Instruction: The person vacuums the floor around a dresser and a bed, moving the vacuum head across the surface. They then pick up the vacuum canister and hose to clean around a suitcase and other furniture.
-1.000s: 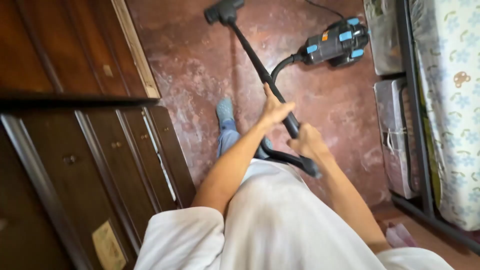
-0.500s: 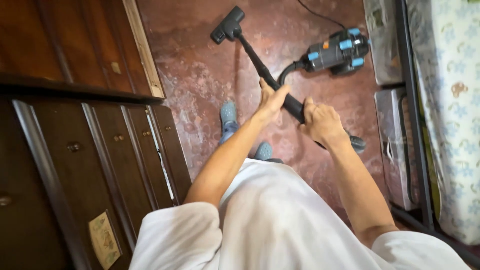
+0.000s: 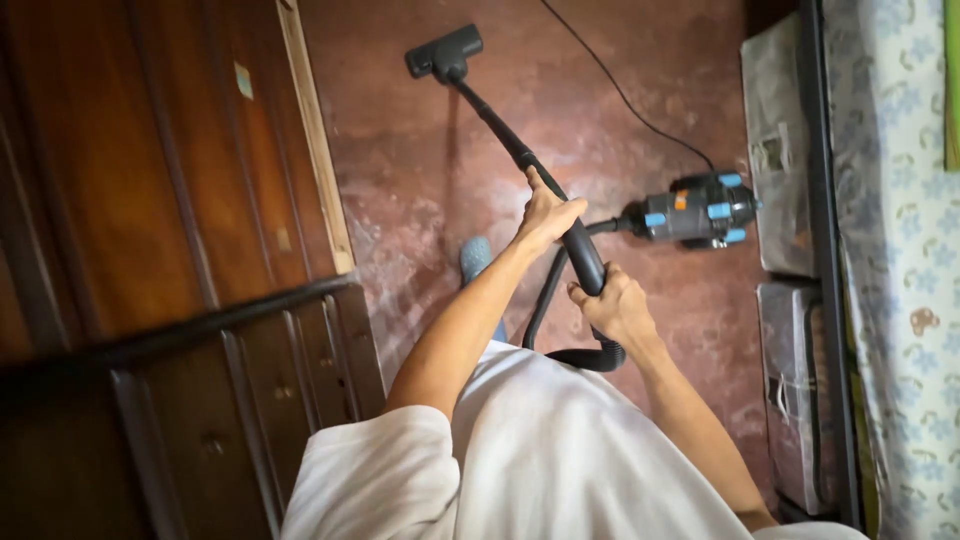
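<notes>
- Vacuum wand (image 3: 495,125) is being gripped two-handed: left hand (image 3: 548,215) is clamped around the tube higher up, right hand (image 3: 612,305) is closed around the curved handle just below it, at 5 o'clock from the left.
- Floor head (image 3: 443,52) is lying on the reddish floor (image 3: 640,60) at 11 o'clock from the hands, near the wooden door frame (image 3: 318,150).
- Canister (image 3: 698,210) is sitting at 3 o'clock of the hands, beside the wrapped boxes (image 3: 780,150) under the bed frame (image 3: 822,250); hose (image 3: 545,300) is looping from handle to canister.
- Cord (image 3: 620,90) is trailing off toward 12 o'clock, well apart from the floor head.
- Judgement: head should be kept flat on the floor, with the push being steered by the left hand and the angle being set by the right.
- Judgement: strokes along the door frame are best being overlapped; the cord should be kept out of the head's path.
- One blue shoe (image 3: 476,256) is showing at 9 o'clock of the hose loop, so the hose should be kept clear of the feet.
</notes>
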